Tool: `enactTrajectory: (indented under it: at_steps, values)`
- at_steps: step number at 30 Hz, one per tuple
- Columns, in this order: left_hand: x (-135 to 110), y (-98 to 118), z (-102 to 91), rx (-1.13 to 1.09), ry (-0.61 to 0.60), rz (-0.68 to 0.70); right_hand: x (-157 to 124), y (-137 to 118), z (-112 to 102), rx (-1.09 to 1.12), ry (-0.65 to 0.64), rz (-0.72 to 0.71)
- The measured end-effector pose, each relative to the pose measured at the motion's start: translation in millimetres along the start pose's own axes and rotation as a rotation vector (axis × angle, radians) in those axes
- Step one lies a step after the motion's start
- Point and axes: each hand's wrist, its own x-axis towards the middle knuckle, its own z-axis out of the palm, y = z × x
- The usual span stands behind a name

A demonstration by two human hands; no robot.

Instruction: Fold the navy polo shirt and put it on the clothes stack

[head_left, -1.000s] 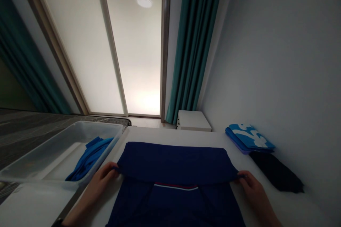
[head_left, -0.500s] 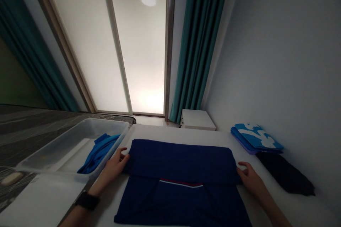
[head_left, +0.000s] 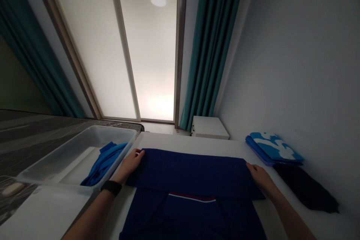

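Observation:
A navy shirt (head_left: pixel 194 217) lies spread on the white table, its far part folded over toward me into a wide band. A thin red and white stripe shows just below that band. At the band's far left corner, my left hand (head_left: pixel 132 162) pinches the cloth between thumb and fingers; a dark watch is on that wrist. My right hand (head_left: pixel 258 175) grips the far right corner in the same way, its fingertips partly hidden by the fabric. The shirt's near end runs out of the bottom of the view.
Left of the shirt stands a clear plastic bin (head_left: pixel 60 144) with a blue cloth (head_left: pixel 105 161) inside. Folded blue and white clothes (head_left: pixel 275 146) lie at the right by the wall, with a black folded garment (head_left: pixel 306 187) beside them. Behind the table is a white cabinet (head_left: pixel 209 125).
Both hands have moved from the band's side edges to its far corners and closed on the cloth. The band's lower side edges now spread out wider.

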Motion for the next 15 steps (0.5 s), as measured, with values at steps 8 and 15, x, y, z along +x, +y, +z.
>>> enactTrajectory:
  at_steps: [8,15]
  values:
    - [-2.4,5.4,-2.4,-0.181,-0.074,0.035,-2.7,-11.0,-0.1,0.081,-0.080,-0.012]
    - [12.2,1.5,5.1,-0.282,-0.039,0.058,0.8,-8.6,6.2,0.012,-0.024,-0.029]
